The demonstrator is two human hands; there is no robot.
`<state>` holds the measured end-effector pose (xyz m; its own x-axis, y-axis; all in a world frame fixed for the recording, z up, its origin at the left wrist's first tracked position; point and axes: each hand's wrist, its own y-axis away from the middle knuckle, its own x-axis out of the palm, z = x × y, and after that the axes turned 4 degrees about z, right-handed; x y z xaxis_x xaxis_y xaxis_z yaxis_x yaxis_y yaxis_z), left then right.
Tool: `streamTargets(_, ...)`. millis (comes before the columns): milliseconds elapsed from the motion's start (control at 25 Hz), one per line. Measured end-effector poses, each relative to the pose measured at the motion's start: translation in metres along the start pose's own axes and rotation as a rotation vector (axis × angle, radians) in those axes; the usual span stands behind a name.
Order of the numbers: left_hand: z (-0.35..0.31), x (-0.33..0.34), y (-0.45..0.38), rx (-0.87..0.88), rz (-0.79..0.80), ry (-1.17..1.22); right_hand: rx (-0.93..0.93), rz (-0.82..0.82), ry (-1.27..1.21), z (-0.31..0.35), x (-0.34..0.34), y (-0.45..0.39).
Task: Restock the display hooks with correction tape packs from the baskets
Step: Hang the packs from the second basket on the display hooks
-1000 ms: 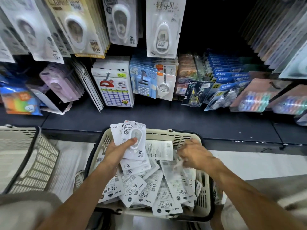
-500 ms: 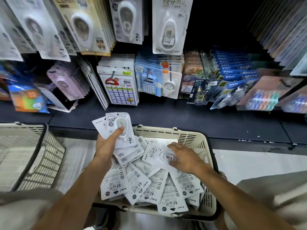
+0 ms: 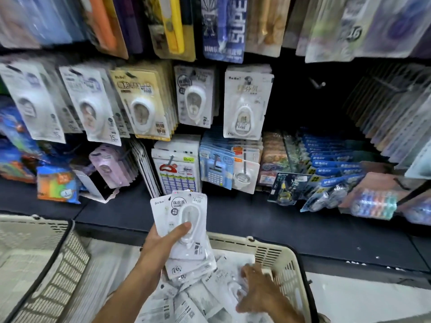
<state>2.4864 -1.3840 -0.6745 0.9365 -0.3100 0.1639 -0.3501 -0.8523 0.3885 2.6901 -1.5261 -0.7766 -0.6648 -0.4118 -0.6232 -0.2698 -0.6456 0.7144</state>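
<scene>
My left hand (image 3: 167, 241) grips a small stack of white correction tape packs (image 3: 186, 220), thumb pressed on the front pack, held above the near basket (image 3: 275, 252). That beige basket holds several loose white packs (image 3: 186, 304). My right hand (image 3: 256, 290) reaches down among those packs, blurred; whether it holds one cannot be told. On the display, matching white packs (image 3: 246, 103) hang on a hook, with other correction tape packs (image 3: 196, 96) hanging to the left. A bare hook (image 3: 317, 83) sticks out in the dark gap to the right.
A second beige basket (image 3: 46, 264) stands at the left. A dark shelf ledge (image 3: 279, 229) runs behind the baskets. Lower hooks carry stationery packs: calculators (image 3: 217, 169), blue packs (image 3: 333, 164), coloured tape rolls (image 3: 373, 203). More hanging packs fill the top row.
The view has tilted up, showing more of the display. My left hand has lifted its stack higher above the basket. My right hand has shifted right and lower within the basket.
</scene>
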Motion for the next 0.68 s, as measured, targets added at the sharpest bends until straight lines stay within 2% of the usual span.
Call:
streamTargets(80,-0.02,0.011,0.005,0.047,0.038,-0.015,0.029,0.031,-0.107,-0.002,0.0,0.01)
streamTargets(200,-0.061,0.024,0.012,0.127,0.08,-0.002,0.026,-0.03,-0.081,0.007,-0.02,0.019)
streamTargets(280,-0.097,0.028,0.016,0.202,0.144,-0.022,-0.036,0.003,-0.036,0.023,-0.062,0.035)
streamTargets(360,-0.14,0.031,0.022,0.301,0.219,-0.086,-0.178,0.01,-0.048,0.036,-0.125,0.062)
streamTargets(520,-0.209,0.032,0.026,0.444,0.207,-0.146,-0.497,-0.194,-0.365,0.06,-0.237,0.144)
streamTargets(600,-0.222,0.031,0.025,0.471,0.209,-0.116,-0.6,-0.324,-0.559,0.074,-0.261,0.169)
streamTargets(680,-0.221,0.033,0.023,0.475,0.219,-0.066,-0.651,-0.377,-0.728,0.089,-0.266,0.176)
